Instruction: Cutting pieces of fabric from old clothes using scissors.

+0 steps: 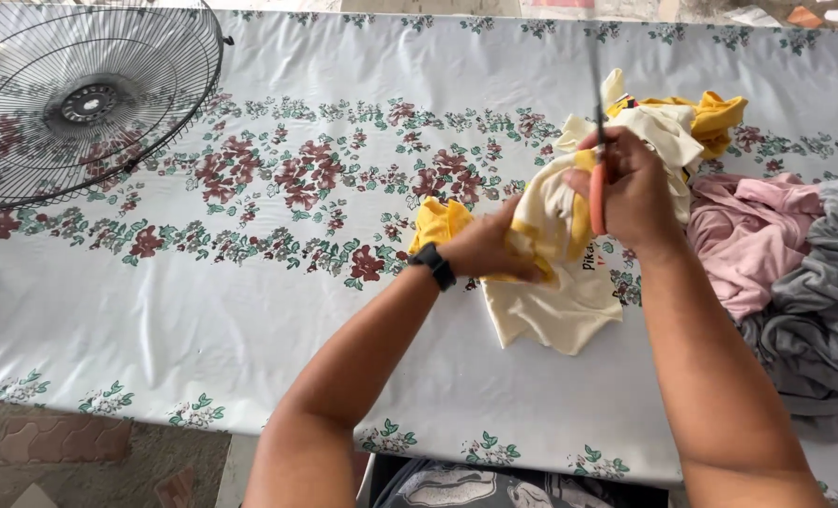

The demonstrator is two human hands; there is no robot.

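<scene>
Gripping cream-and-yellow garment (555,282), left hand (490,246), right hand (631,188) holding scissors (597,193)

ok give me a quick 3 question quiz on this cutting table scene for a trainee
1. True or false: the right hand holds orange-handled scissors.
2. Which garment does the left hand grip?
A. the cream and yellow garment
B. the pink garment
C. the grey garment
3. Fill in: at the far left corner of the table lies a wire ____ guard.

Key: 1 true; 2 A; 3 fan
</scene>
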